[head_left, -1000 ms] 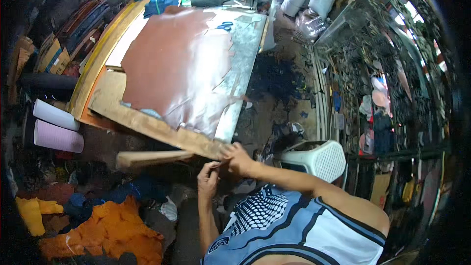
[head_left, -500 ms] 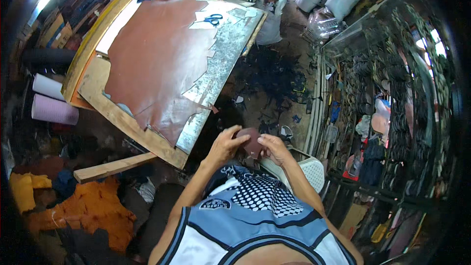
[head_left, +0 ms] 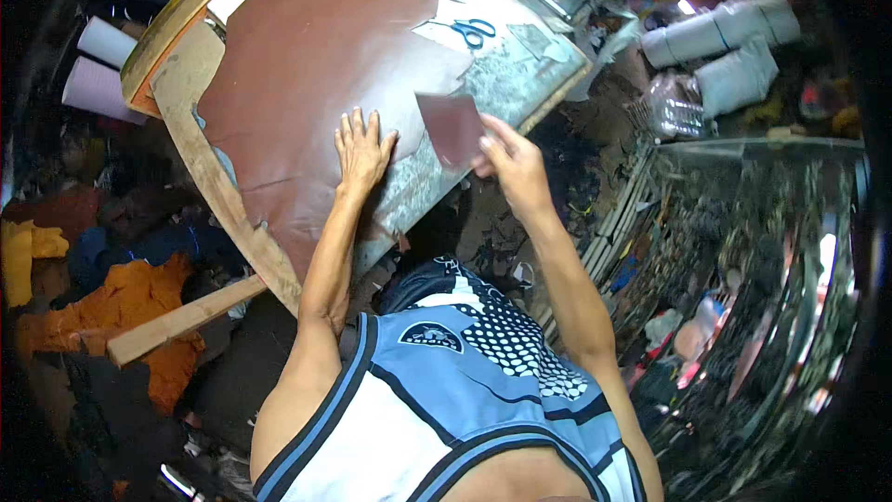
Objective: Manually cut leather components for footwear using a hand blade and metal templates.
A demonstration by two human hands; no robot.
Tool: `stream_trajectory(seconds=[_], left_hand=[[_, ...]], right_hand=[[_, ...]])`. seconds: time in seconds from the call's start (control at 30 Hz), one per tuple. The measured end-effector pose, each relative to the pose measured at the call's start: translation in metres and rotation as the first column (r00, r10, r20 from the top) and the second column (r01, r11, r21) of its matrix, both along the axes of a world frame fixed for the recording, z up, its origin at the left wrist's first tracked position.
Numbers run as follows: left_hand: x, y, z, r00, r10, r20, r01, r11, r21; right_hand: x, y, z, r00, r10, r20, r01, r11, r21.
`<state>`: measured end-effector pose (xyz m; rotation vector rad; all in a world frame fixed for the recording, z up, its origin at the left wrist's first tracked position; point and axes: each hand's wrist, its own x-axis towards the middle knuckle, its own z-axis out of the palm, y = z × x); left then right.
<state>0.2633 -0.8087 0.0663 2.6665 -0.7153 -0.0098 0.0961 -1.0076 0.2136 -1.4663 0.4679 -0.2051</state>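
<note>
A large brown leather hide (head_left: 307,65) with a jagged right edge lies spread over the slanted work table. My left hand (head_left: 364,151) rests flat on it near that edge, fingers spread. In my right hand (head_left: 509,160) is a small dark brown leather piece (head_left: 451,128), gripped at its right edge between thumb and fingers. The piece is held over the table's bare metal sheet (head_left: 423,184), beside the hide's cut edge; whether it touches the surface I cannot tell. Blue-handled scissors (head_left: 472,32) lie farther up, near the hide's edge.
A wooden border (head_left: 209,144) frames the table's left side, and a wooden beam (head_left: 186,318) juts out below it. Pale rolls (head_left: 98,84) and orange leather scraps (head_left: 153,302) are at the left. Wrapped bundles (head_left: 720,30) lie far right, above racks of hanging dark strips (head_left: 753,251).
Both hands have moved forward from near my body to the table. The left hand let go of the small leather piece and now lies on the hide; the right carries the piece.
</note>
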Motion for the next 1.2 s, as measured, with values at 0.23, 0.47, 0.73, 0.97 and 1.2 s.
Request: stream_trajectory(seconds=[0.23,0.47,0.73,0.97,1.2], left_hand=[[0.037,-0.018,-0.006,0.978,0.201,0.055,-0.204,0.977,0.062],[0.075,-0.051,-0.005,0.96,0.268,0.08,-0.272,0.961,0.056],[0.075,-0.09,0.001,0.918,0.386,0.087,-0.391,0.919,0.05],[0.048,-0.132,0.0,0.806,0.59,0.051,-0.592,0.802,0.078],[0.035,-0.171,-0.001,0.663,0.738,0.125,-0.748,0.659,0.082]], right_hand=[[0.054,-0.041,-0.028,0.996,0.055,-0.075,-0.065,0.987,-0.147],[0.032,-0.094,-0.069,0.944,0.119,-0.308,-0.155,0.983,-0.097],[0.104,-0.152,-0.047,0.935,0.321,-0.153,-0.354,0.88,-0.317],[0.145,-0.218,-0.064,0.695,0.718,-0.05,-0.66,0.608,-0.44],[0.163,-0.253,-0.097,0.47,0.882,0.039,-0.77,0.432,-0.469]])
